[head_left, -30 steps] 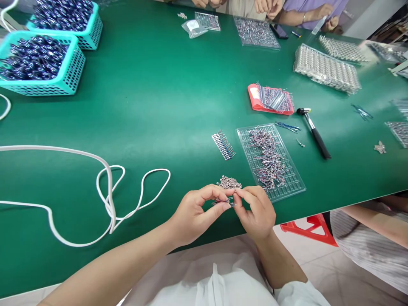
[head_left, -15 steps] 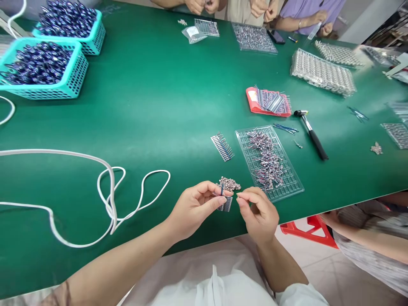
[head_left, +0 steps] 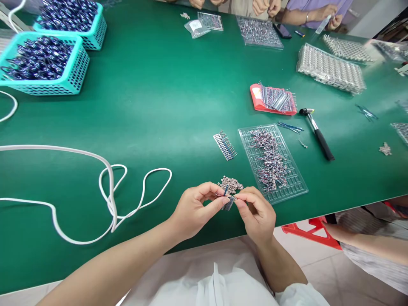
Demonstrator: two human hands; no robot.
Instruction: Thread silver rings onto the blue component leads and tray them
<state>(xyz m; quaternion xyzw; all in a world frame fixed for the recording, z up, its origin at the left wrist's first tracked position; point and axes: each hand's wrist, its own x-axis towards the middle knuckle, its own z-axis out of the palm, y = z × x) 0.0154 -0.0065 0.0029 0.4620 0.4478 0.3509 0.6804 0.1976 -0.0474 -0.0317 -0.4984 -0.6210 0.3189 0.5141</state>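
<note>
My left hand [head_left: 194, 211] is closed, thumb and forefinger pinching a thin dark-blue part [head_left: 226, 190] with a fine lead. The fingertips of my right hand [head_left: 259, 216] are pinched together right beside it; whatever they hold is too small to make out. Just under the fingertips is a row of small leaded parts [head_left: 228, 205], partly hidden; I cannot tell if it is held or lies on the table. Behind the hands lies a heap of small round metallic pieces [head_left: 233, 184]. A strip of leaded parts [head_left: 225, 145] rests farther off.
To the right, a clear plastic tray [head_left: 295, 187] bears many wire-leaded parts, near a hammer [head_left: 320, 138] and a red packet [head_left: 257, 95]. White cord [head_left: 110, 199] loops across the left. Turquoise baskets [head_left: 81, 70] stand back left. Co-workers' hands [head_left: 266, 7] are across the table.
My right hand has moved left, bringing its fingertips up to the part in my left hand. The view has shifted slightly.
</note>
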